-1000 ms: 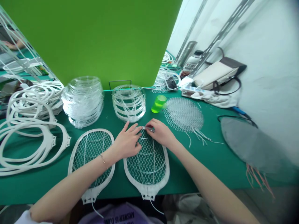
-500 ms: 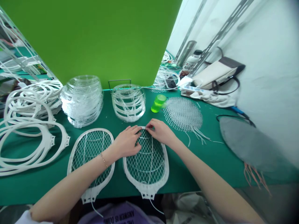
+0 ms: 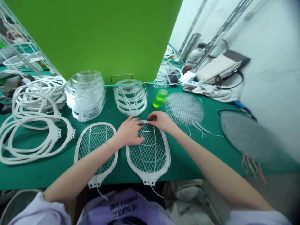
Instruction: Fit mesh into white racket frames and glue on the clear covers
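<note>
Two white plastic racket frames strung with wire mesh lie side by side on the table. My left hand (image 3: 130, 132) rests on the top of the right-hand racket (image 3: 150, 156), its fingers at the rim and on the mesh. My right hand (image 3: 162, 122) pinches the same rim from the other side, and a short white strip shows between my fingertips. The left-hand racket (image 3: 95, 143) lies just under my left forearm, untouched by either hand. Its lower part is partly hidden by that arm.
Stacks of clear round frames (image 3: 85, 97) and strung frames (image 3: 130, 97) stand behind the rackets, beside a green cup (image 3: 160, 98). Loose white frames (image 3: 35, 137) lie at left. A loose mesh sheet (image 3: 185, 108) and a grey disc with wires (image 3: 246, 140) lie at right, on the green table (image 3: 187, 159).
The view has tilted lower, so the table sits higher in the picture and more of my shirt shows. Both hands stay at the racket's top rim.
</note>
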Tool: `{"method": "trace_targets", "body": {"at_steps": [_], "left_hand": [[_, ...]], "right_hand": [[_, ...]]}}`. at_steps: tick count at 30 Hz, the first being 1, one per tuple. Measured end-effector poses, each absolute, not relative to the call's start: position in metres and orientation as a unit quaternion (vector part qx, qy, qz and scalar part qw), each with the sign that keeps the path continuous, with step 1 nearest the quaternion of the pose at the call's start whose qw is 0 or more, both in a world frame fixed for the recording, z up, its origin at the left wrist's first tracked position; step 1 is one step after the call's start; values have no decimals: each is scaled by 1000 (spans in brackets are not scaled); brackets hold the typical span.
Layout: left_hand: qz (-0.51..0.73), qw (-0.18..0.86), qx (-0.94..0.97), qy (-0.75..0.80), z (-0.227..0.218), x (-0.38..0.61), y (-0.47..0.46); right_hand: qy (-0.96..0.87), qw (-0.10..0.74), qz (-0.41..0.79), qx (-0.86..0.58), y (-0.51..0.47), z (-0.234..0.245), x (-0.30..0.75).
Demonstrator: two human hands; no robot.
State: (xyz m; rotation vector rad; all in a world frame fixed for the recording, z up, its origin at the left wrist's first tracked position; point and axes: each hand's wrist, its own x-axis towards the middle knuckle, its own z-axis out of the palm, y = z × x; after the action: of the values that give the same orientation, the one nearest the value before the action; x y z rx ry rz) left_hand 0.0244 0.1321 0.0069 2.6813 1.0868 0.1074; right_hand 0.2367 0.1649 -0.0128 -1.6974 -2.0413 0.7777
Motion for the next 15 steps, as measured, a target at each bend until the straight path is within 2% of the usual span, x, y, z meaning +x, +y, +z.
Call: {"method": "trace_targets", "body": {"at_steps": [4,6,10,15], "left_hand": [[65,129,921,363,19,13,106],[65,144,923,351,25,9,91],[12,166,928,335,25,10,72],[-21,174,921,349,21,14,71]], "right_hand": [[-735,294,194,-580,76,4,237],[-783,264,212,-522,26,7,236],[-834,196,174,-487,-33,-3,234],[-861,209,110,-450,-36,-14,236]]}}
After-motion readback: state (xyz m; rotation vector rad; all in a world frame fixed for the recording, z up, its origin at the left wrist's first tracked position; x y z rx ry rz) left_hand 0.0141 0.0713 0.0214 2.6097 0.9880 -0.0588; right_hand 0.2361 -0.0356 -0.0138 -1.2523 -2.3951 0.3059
